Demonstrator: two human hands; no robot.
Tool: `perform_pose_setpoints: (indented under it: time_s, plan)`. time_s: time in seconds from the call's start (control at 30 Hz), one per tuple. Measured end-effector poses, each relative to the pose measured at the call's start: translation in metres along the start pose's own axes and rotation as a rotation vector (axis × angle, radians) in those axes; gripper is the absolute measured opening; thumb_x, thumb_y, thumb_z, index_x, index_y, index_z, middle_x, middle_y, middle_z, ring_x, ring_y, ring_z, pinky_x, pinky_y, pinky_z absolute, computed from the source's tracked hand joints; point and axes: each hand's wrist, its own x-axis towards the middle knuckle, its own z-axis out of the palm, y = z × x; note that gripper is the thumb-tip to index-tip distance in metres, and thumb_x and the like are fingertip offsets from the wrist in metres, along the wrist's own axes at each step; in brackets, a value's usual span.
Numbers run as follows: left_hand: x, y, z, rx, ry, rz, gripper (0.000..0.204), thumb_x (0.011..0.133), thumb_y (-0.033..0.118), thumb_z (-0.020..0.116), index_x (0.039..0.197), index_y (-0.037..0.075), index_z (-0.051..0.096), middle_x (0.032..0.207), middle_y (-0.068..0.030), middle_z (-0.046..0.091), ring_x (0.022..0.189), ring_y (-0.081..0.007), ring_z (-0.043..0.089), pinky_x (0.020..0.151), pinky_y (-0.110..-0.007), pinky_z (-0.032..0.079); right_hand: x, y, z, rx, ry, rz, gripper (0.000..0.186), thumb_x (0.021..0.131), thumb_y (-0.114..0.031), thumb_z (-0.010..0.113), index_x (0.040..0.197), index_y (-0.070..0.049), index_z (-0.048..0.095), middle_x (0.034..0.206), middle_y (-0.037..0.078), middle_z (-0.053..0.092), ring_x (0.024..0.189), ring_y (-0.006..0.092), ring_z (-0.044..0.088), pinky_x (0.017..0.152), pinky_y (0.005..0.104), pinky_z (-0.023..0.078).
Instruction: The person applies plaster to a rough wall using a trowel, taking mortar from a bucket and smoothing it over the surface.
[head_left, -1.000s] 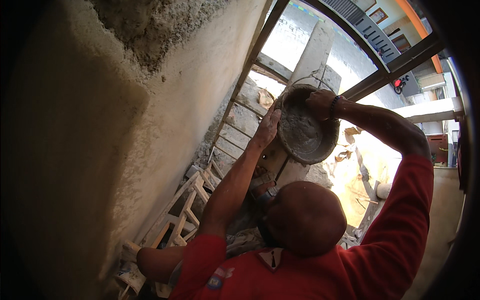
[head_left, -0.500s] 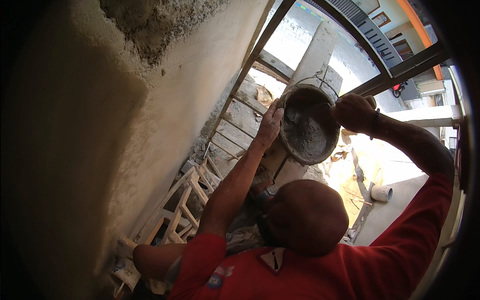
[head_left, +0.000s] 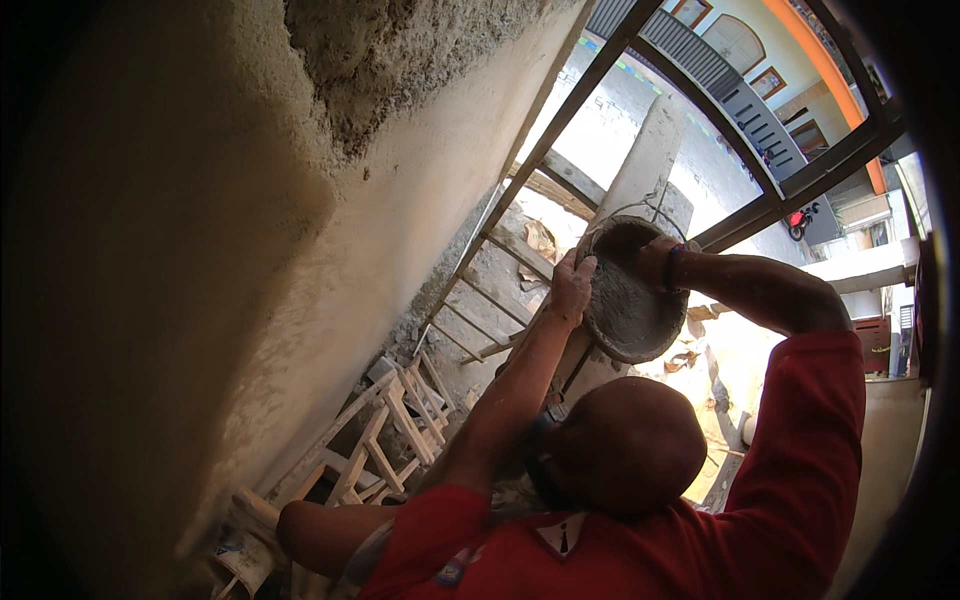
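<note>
Mortar (head_left: 628, 308) held in a basin (head_left: 645, 357), left hand (head_left: 572, 286) placed on its rim at nine o'clock, right hand (head_left: 657, 263) inside at one, wall (head_left: 330, 260) set farther out at nine, wooden frame (head_left: 408, 425) at eight, head (head_left: 625, 450) at six, beam (head_left: 650, 150) laid at twelve, motorcycle (head_left: 799, 220) at two

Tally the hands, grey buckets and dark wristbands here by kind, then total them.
Hands: 2 (left hand at the rim, right hand at the bucket's opening)
Grey bucket: 1
Dark wristband: 1, on the right wrist
Total: 4
</note>
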Motion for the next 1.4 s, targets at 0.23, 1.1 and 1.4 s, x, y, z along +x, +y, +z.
perform_pose_setpoints:
  time_s: [0.23, 1.1, 1.4]
  plan:
    - [0.003, -0.008, 0.007, -0.083, 0.028, 0.077, 0.035, 0.091, 0.01, 0.053, 0.122, -0.006, 0.056, 0.109, -0.0085, 0.062, 0.096, -0.0157, 0.056, 0.088, -0.029, 0.045, 0.008, 0.03, 0.035, 0.382, -0.4, -0.198, 0.028, 0.088, -0.025, 0.054, 0.081, -0.001, 0.065, 0.069, 0.01, 0.065, 0.063, 0.0197, 0.064, 0.057, 0.0354, 0.052]
    - [0.002, 0.008, -0.001, 0.109, 0.025, 0.03, 0.035, 0.094, 0.013, 0.054, 0.126, -0.001, 0.053, 0.115, -0.0067, 0.062, 0.101, -0.0139, 0.057, 0.093, -0.029, 0.044, -0.111, -0.028, 0.071, 0.612, 0.585, 0.245, 0.016, 0.088, -0.019, 0.053, 0.086, -0.003, 0.057, 0.076, 0.018, 0.062, 0.077, 0.0341, 0.065, 0.069, 0.0472, 0.051]
    - [-0.001, 0.006, -0.005, 0.168, 0.038, 0.012, 0.035, 0.094, 0.014, 0.054, 0.127, -0.001, 0.052, 0.116, -0.0073, 0.061, 0.101, -0.0146, 0.057, 0.093, -0.029, 0.045, -0.094, -0.021, 0.046, 0.467, 0.567, 0.262, 0.016, 0.08, -0.016, 0.059, 0.083, -0.001, 0.063, 0.069, 0.017, 0.066, 0.069, 0.0308, 0.068, 0.062, 0.0405, 0.055]
